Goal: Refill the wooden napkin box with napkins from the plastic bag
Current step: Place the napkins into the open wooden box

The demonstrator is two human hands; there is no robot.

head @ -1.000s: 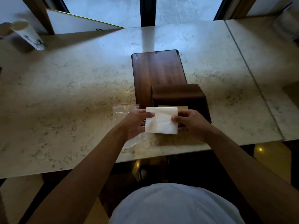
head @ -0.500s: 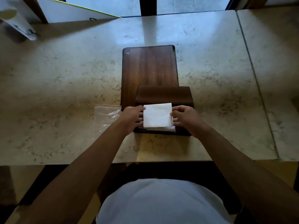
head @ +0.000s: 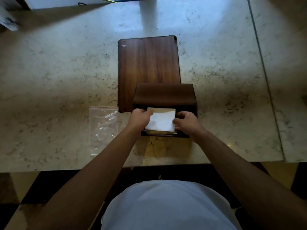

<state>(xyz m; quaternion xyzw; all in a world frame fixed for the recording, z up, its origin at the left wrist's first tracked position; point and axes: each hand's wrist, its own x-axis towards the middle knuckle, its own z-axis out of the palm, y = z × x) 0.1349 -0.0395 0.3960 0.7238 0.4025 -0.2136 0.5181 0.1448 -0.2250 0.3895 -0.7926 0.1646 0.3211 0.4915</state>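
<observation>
Left hand (head: pixel 141 117) is closed on the left edge of a white, roughly square stack of folded paper napkins (head: pixel 162 122), fingers curled over the far left corner. Right hand (head: pixel 186 122) is closed on the right edge of the same stack, fingertips pressed against its side. The stack is thus pinched between both hands, held flat, its slightly longer axis running left to right.

The stack sits directly over the open near end of the dark brown wooden napkin box (head: pixel 164 95), partly sunk between the box walls. Below the stack's near edge, pale layered edges show inside the box; whether these are napkins already loaded or an inner plate cannot be determined. The far part of the box is covered by its dark top panel, and the stack's far edge lies just short of that panel.

Judgement: the governing relation is vertical. The box cavity lies straight below the stack, both hands are equally near, and the stack edges appear parallel to the box walls, so seating should need only a downward press.

Left of the box, touching the corner of the flat brown wooden board (head: pixel 148 63) behind it, the clear zip-top plastic bag (head: pixel 103 128) lies flat and appears empty. All rests on the mottled beige marble tabletop (head: pixel 58 72).
</observation>
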